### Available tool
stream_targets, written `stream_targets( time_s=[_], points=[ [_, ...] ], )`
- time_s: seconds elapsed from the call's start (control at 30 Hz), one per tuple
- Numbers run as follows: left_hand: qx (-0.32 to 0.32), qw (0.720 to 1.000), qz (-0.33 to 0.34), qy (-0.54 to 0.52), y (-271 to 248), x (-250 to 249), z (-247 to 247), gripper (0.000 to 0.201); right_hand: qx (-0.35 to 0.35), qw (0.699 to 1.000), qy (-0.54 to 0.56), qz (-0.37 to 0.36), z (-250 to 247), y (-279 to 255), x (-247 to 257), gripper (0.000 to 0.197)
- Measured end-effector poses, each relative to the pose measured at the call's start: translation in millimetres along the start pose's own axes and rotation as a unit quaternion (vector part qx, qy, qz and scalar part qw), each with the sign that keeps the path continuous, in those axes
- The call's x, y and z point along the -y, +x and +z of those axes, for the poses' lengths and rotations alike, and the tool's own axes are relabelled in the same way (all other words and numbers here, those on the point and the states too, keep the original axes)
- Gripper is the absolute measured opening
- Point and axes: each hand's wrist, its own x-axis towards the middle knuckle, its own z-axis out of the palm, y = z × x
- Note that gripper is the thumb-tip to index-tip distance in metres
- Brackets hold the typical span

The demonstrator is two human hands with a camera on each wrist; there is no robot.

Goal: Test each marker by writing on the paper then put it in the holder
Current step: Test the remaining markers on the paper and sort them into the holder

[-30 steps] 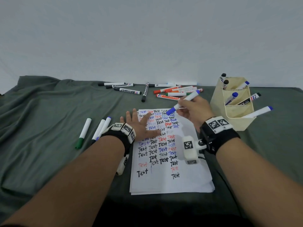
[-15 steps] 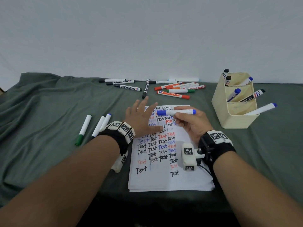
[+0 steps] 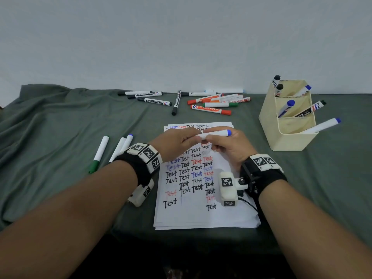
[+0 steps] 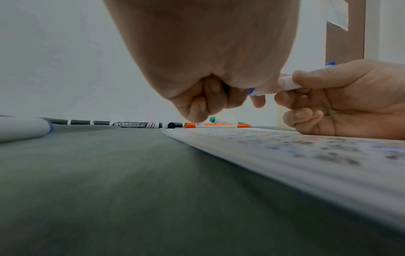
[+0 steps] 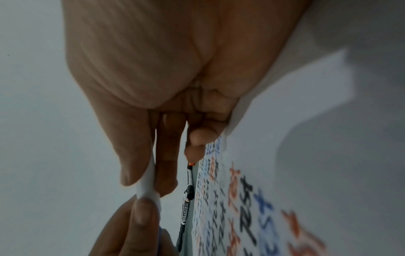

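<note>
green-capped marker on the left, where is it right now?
Head view: the green-capped marker lies on the green cloth, left of the paper, beside two more loose markers.

I count five markers (image 3: 285, 108) in one holder (image 3: 269, 125), three loose ones (image 3: 99, 153) on my left, about eleven more (image 3: 211, 109) beyond one paper stack (image 3: 201, 216), and one in my hands (image 3: 216, 134).
</note>
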Motion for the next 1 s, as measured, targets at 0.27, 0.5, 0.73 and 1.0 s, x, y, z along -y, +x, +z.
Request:
stream_targets(
  time_s=[0.27,0.5,0.73,1.0],
  points=[
    [-0.045,0.989,-0.144,-0.013,3,6,1,0.055,-0.07,0.994,0.078,-0.019,-7,2,-7,0.02],
    [-0.127,0.961,-0.241,0.053,3,15,-6,0.017,-0.11,0.986,0.124,-0.027,-9,4,-10,0.016],
    [-0.156,0.932,-0.286,0.16,-2,26,-18,0.023,-0.115,0.984,0.135,-0.025,-8,3,-8,0.017],
    [-0.165,0.929,-0.297,0.147,-8,45,-22,0.03,-0.123,0.983,0.133,-0.021,-7,1,-5,0.016]
  ],
)
